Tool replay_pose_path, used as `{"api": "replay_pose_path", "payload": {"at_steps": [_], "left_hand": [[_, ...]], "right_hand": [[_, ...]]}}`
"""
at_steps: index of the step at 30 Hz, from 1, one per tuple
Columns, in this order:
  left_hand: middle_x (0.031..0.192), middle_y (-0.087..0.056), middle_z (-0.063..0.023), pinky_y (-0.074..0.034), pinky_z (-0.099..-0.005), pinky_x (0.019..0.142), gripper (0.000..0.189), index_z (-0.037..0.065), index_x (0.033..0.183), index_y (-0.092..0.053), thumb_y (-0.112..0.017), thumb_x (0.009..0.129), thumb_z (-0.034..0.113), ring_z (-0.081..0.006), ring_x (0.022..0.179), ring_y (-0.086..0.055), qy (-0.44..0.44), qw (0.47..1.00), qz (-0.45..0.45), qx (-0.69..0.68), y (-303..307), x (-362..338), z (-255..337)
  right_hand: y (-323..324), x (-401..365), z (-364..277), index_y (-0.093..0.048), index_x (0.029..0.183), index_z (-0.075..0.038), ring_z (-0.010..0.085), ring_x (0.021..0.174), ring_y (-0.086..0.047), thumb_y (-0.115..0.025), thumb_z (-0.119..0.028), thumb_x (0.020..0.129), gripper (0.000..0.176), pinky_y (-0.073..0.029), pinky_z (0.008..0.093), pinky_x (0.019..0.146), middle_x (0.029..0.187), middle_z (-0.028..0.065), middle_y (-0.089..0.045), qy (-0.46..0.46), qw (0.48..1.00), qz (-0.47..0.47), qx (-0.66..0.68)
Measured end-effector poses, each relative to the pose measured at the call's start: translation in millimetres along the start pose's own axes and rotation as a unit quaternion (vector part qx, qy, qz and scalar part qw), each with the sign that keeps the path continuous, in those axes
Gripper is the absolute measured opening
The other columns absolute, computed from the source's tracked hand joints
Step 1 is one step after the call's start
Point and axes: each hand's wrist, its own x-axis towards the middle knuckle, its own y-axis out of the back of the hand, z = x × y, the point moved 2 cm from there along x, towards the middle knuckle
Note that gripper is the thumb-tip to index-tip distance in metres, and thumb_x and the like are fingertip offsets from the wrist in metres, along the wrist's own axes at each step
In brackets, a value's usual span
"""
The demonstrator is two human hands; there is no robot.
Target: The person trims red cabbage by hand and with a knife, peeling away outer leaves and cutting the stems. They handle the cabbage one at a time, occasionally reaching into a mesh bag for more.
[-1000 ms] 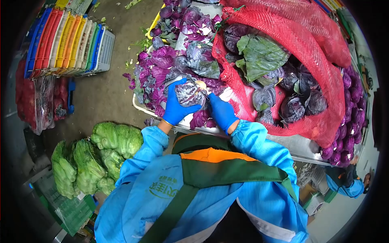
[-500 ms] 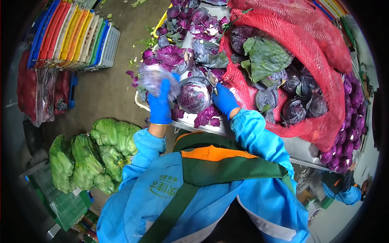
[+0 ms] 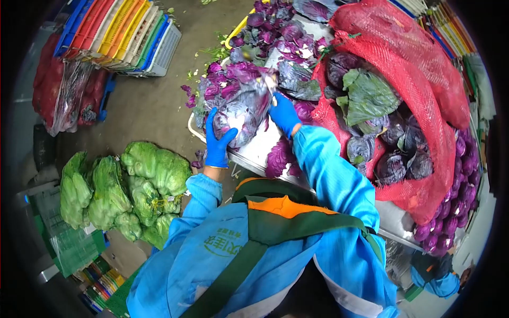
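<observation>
My left hand (image 3: 218, 142), in a blue glove, grips the near left side of a red cabbage (image 3: 239, 117), its thumb and fingers spread around it. The cabbage rests at the table's front left, with loose outer leaves about it. My right hand (image 3: 285, 115), also gloved in blue, is closed on a small knife at the cabbage's right side; motion smears the blade. Purple leaf trimmings (image 3: 289, 34) lie heaped behind the cabbage. A loose purple leaf (image 3: 281, 158) lies near the front edge.
To the right, an open red mesh sack (image 3: 435, 153) holds several red cabbages. Bagged purple produce (image 3: 448, 212) hangs beyond it. Stacked coloured crates (image 3: 119, 37) stand back left, and bagged green vegetables (image 3: 159, 167) are at left. Another person's blue sleeve (image 3: 442, 286) shows lower right.
My left hand has let go of the blurred purple piece it held up and now grips the cabbage. My right hand stays beside the cabbage with the knife. The view has shifted slightly.
</observation>
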Motion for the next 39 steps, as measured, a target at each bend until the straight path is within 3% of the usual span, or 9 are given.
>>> {"api": "replay_pose_path", "payload": {"at_steps": [8,10,16,22,24,29,31,36,39], "left_hand": [[0.143,-0.038,-0.0110,-0.024,-0.0372,0.112,0.094,0.005,0.143,-0.033,-0.081,0.065,0.026,-0.0242,0.133,-0.034,-0.003,0.997,-0.077,0.026,-6,-12,27],[0.142,-0.039,-0.0104,-0.026,-0.0368,0.111,0.094,0.005,0.143,-0.034,-0.082,0.065,0.025,-0.0232,0.132,-0.036,0.006,0.996,-0.089,0.022,-13,-9,19],[0.141,-0.042,-0.0087,-0.026,-0.0365,0.111,0.088,0.007,0.143,-0.035,-0.079,0.068,0.019,-0.0215,0.133,-0.034,0.066,0.954,-0.292,0.011,-45,10,13],[0.137,-0.045,-0.0106,-0.036,-0.0341,0.106,0.089,0.002,0.142,-0.033,-0.083,0.069,0.017,-0.0189,0.127,-0.042,0.067,0.912,-0.395,0.092,-51,21,11],[0.138,-0.044,-0.0131,-0.034,-0.0352,0.108,0.100,0.001,0.143,-0.030,-0.087,0.064,0.025,-0.0214,0.128,-0.042,0.045,0.899,-0.408,0.153,-55,14,8],[0.146,-0.034,-0.0169,-0.025,-0.0364,0.112,0.113,0.000,0.146,-0.024,-0.088,0.059,0.033,-0.0250,0.135,-0.033,0.024,0.913,-0.372,0.168,-67,-13,-6],[0.149,-0.030,-0.0137,-0.018,-0.0362,0.115,0.106,0.002,0.148,-0.021,-0.082,0.066,0.029,-0.0237,0.138,-0.027,-0.022,0.947,-0.314,0.065,-68,-11,-7],[0.144,-0.037,-0.0130,-0.025,-0.0347,0.112,0.085,0.003,0.146,-0.027,-0.073,0.076,0.017,-0.0231,0.134,-0.034,0.030,0.973,-0.229,-0.017,-65,-15,-20],[0.134,-0.045,-0.0109,-0.035,-0.0337,0.105,0.077,0.005,0.141,-0.035,-0.075,0.076,0.016,-0.0210,0.125,-0.041,0.114,0.982,-0.109,-0.102,-68,-17,-33]], "right_hand": [[33,-5,-57,-0.040,0.138,-0.008,0.0409,0.099,-0.061,-0.061,-0.032,0.088,0.060,-0.049,0.0446,0.082,0.110,0.0254,-0.062,0.045,0.997,0.022,-0.054],[44,-36,-64,-0.039,0.140,-0.012,0.0406,0.101,-0.061,-0.056,-0.033,0.092,0.055,-0.049,0.0441,0.083,0.119,0.0241,-0.059,0.208,0.977,-0.014,-0.051],[87,-101,-99,-0.026,0.147,-0.022,0.0370,0.092,-0.064,-0.055,-0.033,0.092,0.063,-0.054,0.0427,0.072,0.144,0.0188,-0.037,0.130,0.941,-0.227,-0.216],[86,-104,-85,-0.026,0.147,-0.024,0.0351,0.083,-0.066,-0.054,-0.034,0.093,0.061,-0.054,0.0418,0.066,0.128,0.0190,-0.053,0.161,0.918,-0.227,-0.281],[76,-101,-78,-0.042,0.140,-0.017,0.0311,0.086,-0.068,-0.052,-0.028,0.096,0.046,-0.054,0.0378,0.069,0.129,0.0153,-0.055,0.131,0.977,-0.092,-0.141],[68,-61,-39,-0.053,0.131,-0.009,0.0177,0.083,-0.064,-0.055,-0.024,0.096,0.038,-0.049,0.0322,0.071,0.095,0.0202,-0.067,-0.022,0.999,0.030,-0.022],[70,-59,-18,-0.049,0.134,-0.015,0.0367,0.073,-0.065,-0.051,-0.032,0.096,0.042,-0.048,0.0432,0.061,0.078,0.0226,-0.064,0.006,0.994,0.103,-0.033],[75,-112,-47,-0.031,0.145,-0.015,0.0414,0.089,-0.063,-0.049,-0.031,0.097,0.054,-0.049,0.0441,0.072,0.110,0.0272,-0.060,0.079,0.993,0.085,-0.018],[75,-138,-74,-0.031,0.145,-0.016,0.0423,0.091,-0.062,-0.050,-0.030,0.096,0.055,-0.050,0.0441,0.074,0.116,0.0244,-0.059,-0.029,0.997,-0.010,-0.071]]}}
